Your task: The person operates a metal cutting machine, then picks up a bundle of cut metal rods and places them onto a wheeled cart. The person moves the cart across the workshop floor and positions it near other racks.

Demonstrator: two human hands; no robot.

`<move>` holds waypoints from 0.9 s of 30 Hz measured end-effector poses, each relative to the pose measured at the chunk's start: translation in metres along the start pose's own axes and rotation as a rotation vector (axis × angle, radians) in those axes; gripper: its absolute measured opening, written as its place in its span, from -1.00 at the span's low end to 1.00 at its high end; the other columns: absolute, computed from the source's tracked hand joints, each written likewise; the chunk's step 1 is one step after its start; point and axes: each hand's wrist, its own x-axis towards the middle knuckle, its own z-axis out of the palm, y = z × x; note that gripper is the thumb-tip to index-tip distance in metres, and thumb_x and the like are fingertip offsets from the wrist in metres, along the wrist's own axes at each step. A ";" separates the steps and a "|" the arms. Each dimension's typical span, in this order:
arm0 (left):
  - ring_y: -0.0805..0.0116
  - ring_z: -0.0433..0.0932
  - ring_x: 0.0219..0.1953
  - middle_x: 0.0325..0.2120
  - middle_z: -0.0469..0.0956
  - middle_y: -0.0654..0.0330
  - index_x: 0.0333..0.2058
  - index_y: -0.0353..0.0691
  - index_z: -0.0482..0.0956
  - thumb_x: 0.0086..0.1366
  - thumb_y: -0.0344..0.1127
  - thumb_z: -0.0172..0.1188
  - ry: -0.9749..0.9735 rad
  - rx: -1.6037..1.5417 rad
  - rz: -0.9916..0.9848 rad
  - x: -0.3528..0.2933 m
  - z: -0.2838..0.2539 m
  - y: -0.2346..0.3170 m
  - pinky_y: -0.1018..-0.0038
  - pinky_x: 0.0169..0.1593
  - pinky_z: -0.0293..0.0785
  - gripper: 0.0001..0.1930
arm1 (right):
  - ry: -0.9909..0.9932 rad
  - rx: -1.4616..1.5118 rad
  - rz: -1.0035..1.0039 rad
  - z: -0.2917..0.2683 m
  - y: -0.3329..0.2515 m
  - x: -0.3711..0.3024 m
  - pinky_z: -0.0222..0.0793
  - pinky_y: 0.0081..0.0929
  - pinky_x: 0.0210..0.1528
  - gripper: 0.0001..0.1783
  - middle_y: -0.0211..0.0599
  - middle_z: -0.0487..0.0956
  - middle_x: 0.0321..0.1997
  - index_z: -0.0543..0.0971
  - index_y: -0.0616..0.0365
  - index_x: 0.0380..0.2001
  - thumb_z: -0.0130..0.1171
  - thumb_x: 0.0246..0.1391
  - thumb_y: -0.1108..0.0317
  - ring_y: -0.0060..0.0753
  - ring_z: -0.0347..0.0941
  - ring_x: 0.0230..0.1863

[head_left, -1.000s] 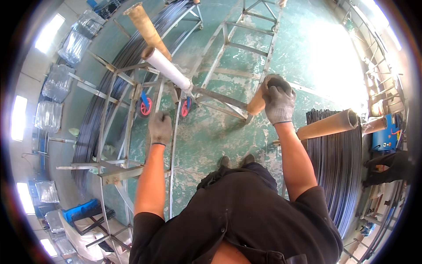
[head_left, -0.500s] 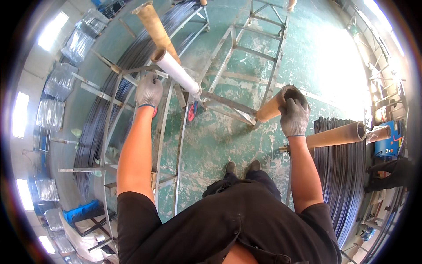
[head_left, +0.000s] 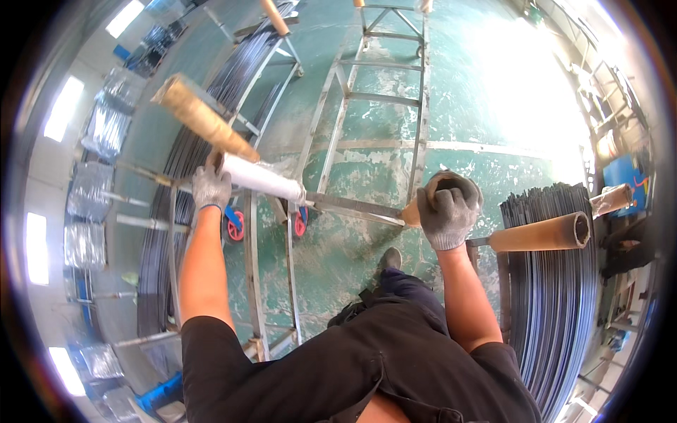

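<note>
My right hand (head_left: 451,208), in a grey work glove, is closed over the open upper end of a brown cardboard tube (head_left: 410,213), which stands at the corner of a metal rack (head_left: 363,206). My left hand (head_left: 211,187), also gloved, has its fingers curled at the rack's left side, right beside the rim of a white-wrapped tube (head_left: 261,178). What those fingers grip is hidden. Behind the white tube, a longer tan tube (head_left: 208,120) leans out to the left. Red-wheeled casters (head_left: 235,225) show under the rack.
A long ladder-like metal frame (head_left: 384,99) extends ahead over the worn green floor. To my right lies a stack of dark strips (head_left: 546,296), with another cardboard tube (head_left: 543,234) jutting across it. Plastic-wrapped bundles (head_left: 88,190) line the left wall. A blue machine (head_left: 624,187) stands far right.
My left hand has shifted left and down in view, close to the white tube's rim. My right hand has moved left and covers more of its tube. One foot is now hidden.
</note>
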 end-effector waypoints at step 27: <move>-0.31 0.54 0.35 0.06 0.75 -0.29 -0.04 -0.38 0.77 0.33 0.03 0.24 -0.020 -0.076 0.072 0.107 0.062 0.066 -0.09 0.43 0.45 -0.47 | -0.068 -0.329 0.016 0.069 0.064 0.058 0.48 0.04 0.15 -0.56 -0.30 0.64 -0.52 0.56 -0.01 -0.67 0.59 0.09 0.12 0.00 0.63 -0.17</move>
